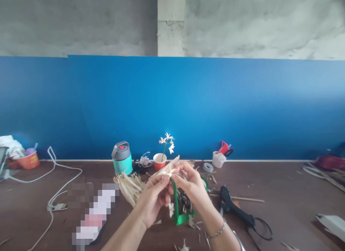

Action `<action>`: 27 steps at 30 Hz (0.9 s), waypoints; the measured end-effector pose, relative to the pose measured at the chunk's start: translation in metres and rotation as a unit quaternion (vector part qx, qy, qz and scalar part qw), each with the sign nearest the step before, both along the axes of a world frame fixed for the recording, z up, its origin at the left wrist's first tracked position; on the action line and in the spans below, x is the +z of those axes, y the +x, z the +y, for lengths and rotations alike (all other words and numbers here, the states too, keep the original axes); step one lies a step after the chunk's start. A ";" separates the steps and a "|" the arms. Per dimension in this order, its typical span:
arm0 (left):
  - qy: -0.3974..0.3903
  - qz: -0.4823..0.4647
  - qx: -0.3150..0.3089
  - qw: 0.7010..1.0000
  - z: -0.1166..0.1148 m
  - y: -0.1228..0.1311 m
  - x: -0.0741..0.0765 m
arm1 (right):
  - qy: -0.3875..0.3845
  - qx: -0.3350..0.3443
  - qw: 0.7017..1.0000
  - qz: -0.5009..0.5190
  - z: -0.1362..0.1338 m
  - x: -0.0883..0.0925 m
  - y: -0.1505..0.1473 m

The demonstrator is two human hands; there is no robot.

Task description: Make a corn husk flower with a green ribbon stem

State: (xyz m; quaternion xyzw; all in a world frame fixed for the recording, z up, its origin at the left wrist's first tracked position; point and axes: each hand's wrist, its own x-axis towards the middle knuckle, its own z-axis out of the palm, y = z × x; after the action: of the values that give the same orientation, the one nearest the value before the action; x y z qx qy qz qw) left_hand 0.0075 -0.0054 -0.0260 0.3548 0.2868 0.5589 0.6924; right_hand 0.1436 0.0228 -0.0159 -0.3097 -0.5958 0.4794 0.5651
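Observation:
Both hands meet in the middle of the view, fingers pinched together around a pale dried-husk flower [170, 169]. My left hand [156, 193] grips it from the left, thumb on top. From the other side, the thumb and fingers of my right hand [190, 179] press on the same flower. A green tape strip [176, 204] hangs below the fingertips and bends toward the table. Behind my left hand lies a bundle of dried husks [130, 186]. Black-handled scissors [185, 200] sit partly hidden under the hands, and a small white flower [171, 209] is near them.
A paper cup [160, 161] holds a flower stem [164, 150]. Beside it stands a teal food jar [122, 161]. At right are a tape roll [208, 167], a white cup of tools [219, 159] and a corded glue gun [235, 208]. A white cable [51, 193] runs along the left.

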 end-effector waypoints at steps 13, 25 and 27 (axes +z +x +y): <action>0.016 0.033 0.032 0.999 -0.003 0.003 0.003 | -0.025 0.032 0.999 0.000 -0.006 0.009 -0.001; 0.021 0.060 0.016 0.998 -0.005 0.002 0.006 | -0.125 0.074 0.987 0.072 -0.011 0.012 -0.001; 0.016 0.083 0.024 0.996 -0.005 0.001 0.006 | -0.136 0.063 0.986 0.072 -0.011 0.014 -0.001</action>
State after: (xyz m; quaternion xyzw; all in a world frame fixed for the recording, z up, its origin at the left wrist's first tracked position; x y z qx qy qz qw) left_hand 0.0085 -0.0107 -0.0201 0.4040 0.3423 0.5487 0.6470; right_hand 0.1424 0.0118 -0.0024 -0.3099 -0.5014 0.6115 0.5279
